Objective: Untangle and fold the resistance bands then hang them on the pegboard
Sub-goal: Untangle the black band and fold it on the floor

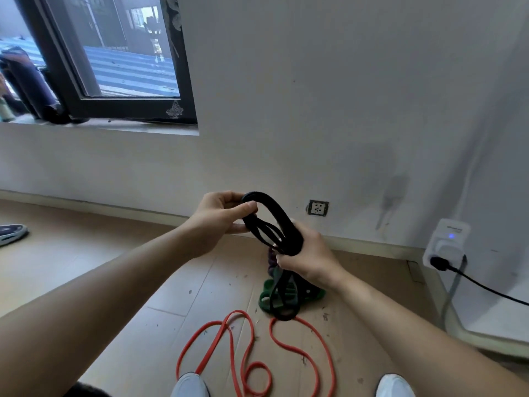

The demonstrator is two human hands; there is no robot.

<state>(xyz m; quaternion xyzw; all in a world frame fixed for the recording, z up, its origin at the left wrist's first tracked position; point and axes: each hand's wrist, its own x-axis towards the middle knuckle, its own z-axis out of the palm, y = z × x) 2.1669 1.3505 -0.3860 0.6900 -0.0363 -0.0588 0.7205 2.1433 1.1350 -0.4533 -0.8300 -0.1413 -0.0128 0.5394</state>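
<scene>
Floor (128,282) below a wall with a socket (317,208): an orange band (240,312) lies in loose loops, and a green band (266,294) is piled just beyond it. The black band (282,220) is held above them, coiled, with its long axis slanting from upper left to lower right and a tail hanging onto the green pile. The left hand (220,222) pinches the top loop. The right hand (307,260) grips the lower bundle.
</scene>
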